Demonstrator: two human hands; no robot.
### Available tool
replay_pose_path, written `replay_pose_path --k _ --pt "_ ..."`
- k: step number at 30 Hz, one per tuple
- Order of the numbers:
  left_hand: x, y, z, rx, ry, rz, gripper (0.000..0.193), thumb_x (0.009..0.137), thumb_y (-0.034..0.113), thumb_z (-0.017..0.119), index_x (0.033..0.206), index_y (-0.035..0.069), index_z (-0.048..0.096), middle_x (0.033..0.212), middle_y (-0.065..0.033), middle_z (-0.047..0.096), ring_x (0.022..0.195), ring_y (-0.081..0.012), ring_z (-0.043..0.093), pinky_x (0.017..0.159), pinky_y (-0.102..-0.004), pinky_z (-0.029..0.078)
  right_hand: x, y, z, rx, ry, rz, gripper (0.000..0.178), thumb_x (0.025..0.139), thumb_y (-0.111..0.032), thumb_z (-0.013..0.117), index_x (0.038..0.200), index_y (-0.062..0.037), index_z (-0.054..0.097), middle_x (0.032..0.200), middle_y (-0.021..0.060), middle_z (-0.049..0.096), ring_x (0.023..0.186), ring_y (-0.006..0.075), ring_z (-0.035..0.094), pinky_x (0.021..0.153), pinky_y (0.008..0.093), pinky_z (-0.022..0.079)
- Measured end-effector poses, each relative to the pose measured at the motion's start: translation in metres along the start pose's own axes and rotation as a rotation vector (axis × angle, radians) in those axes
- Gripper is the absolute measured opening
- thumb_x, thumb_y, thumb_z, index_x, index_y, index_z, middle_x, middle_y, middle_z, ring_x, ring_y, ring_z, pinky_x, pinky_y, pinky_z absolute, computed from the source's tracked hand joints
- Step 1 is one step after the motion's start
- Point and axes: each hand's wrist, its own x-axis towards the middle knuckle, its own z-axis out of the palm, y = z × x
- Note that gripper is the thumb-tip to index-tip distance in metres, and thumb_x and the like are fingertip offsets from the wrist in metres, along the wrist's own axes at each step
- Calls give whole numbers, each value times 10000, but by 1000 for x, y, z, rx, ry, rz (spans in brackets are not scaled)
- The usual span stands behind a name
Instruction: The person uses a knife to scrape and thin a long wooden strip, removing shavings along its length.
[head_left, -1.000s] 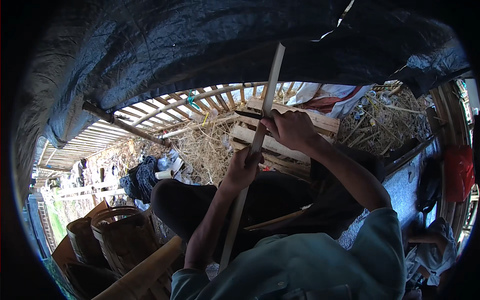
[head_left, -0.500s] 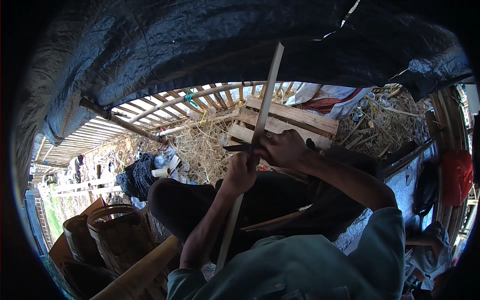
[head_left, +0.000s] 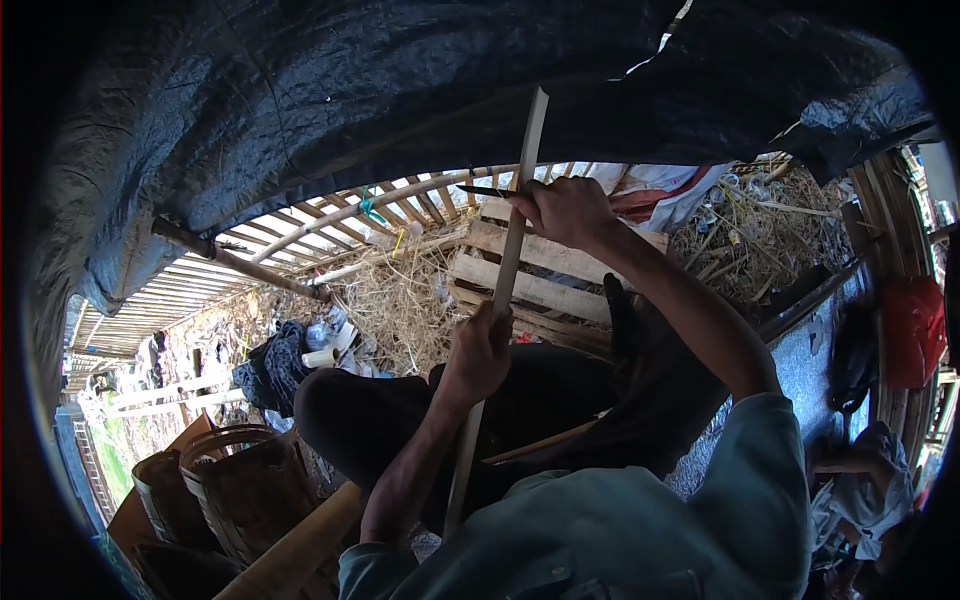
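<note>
A long, pale strip that looks like split bamboo slants up from my lap, its far end in front of the dark sheeting. My left hand is closed around the strip at about its middle. Farther up, my right hand grips a knife. The knife's dark, narrow blade points left and crosses the strip near its upper part. My right fingers hide the knife's handle. Under the strip are my crossed legs in dark trousers.
A wooden slatted pallet lies ahead amid straw. Bamboo baskets and a thick bamboo pole stand at lower left. Black sheeting hangs overhead. A red bag hangs at right, above another person's arm.
My right hand has moved up and away along the strip with the knife, from right beside my left hand. The left hand keeps its hold, nearly in place.
</note>
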Motion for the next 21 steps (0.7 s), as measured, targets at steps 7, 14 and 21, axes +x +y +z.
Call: replay_pose_path --k 7,14,21 --pt "-2 0 -12 -2 -13 -3 55 854 9 514 827 -14 471 608 -177 548 569 -340 596 476 -368 419 -6 -18 -10 78 -13 -4 398 912 -395 451 781 -46 593 506 103 564 467 276 597 443 400 482" --pt "-3 -26 -5 -80 86 96 89 876 78 495 833 4 518 552 -87 524 459 -151 517 433 -317 395 -49 -68 -15 123 -11 -257 449 879 -473 467 770 -54 587 480 99 559 444 272 599 432 381 476" --pt "-3 -24 -3 44 101 181 89 875 79 489 839 3 520 591 -112 544 479 -207 542 454 -335 407 -60 -69 -9 109 -153 -273 442 888 -474 450 804 -66 595 489 99 563 454 260 605 442 378 485"
